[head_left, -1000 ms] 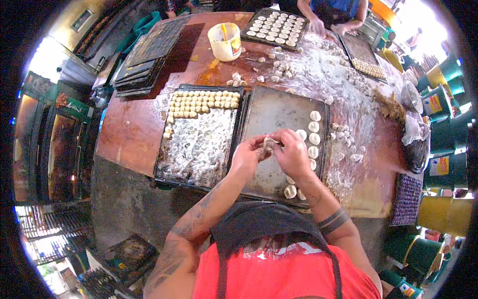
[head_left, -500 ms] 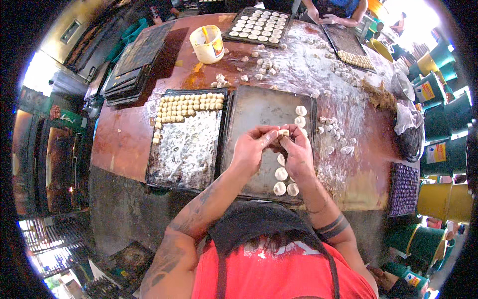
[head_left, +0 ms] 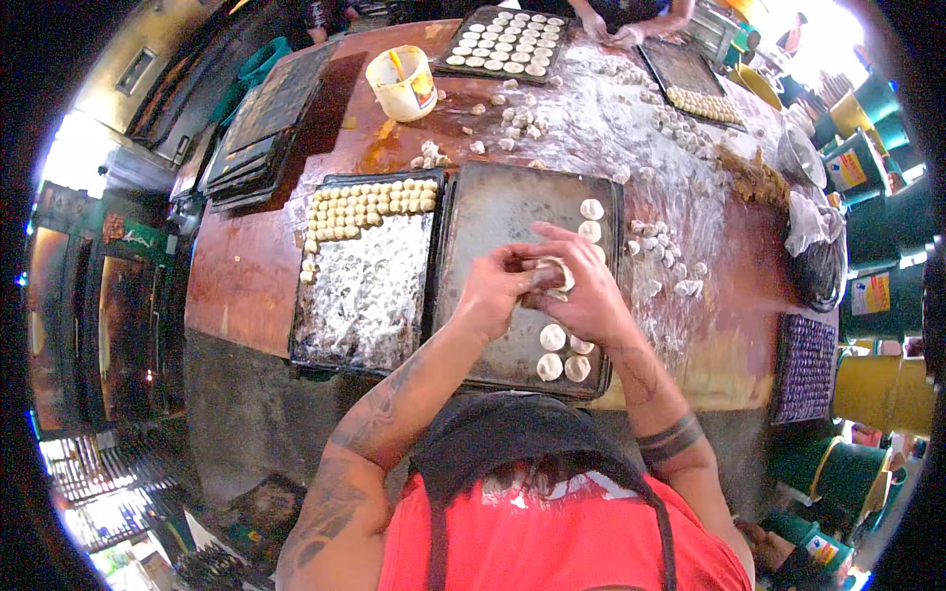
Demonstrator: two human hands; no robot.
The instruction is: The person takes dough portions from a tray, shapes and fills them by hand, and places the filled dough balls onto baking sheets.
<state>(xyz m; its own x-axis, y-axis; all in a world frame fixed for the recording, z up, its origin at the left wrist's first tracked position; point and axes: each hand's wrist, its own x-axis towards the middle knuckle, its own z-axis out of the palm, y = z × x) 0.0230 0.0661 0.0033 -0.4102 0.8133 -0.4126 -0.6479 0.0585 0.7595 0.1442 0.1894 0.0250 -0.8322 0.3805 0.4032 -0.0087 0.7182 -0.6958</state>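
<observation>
My left hand (head_left: 493, 291) and my right hand (head_left: 581, 286) meet above a dark metal tray (head_left: 493, 202), fingers curled around a piece of pale dough (head_left: 557, 271). Flat round dough pieces (head_left: 551, 366) line the tray's right side and lower right, partly hidden by my right hand. Beside it on the left, a second tray (head_left: 355, 305) is coated in white flour and holds rows of small dough balls (head_left: 370, 209) along its far end.
A white bucket (head_left: 399, 89), stacked trays (head_left: 261, 128), a tray of rounds (head_left: 503, 39) and floury dough lumps (head_left: 522, 123) share the table (head_left: 232, 295). A co-worker's hands (head_left: 626, 34) work at the far side. Buckets (head_left: 867, 305) line the right; a purple-filled tray (head_left: 803, 369) sits there.
My hands have shifted on the dough: the right hand's fingers have lifted and spread over it. The view has shifted, so the table's contents appear further left. The co-worker's hands have moved together.
</observation>
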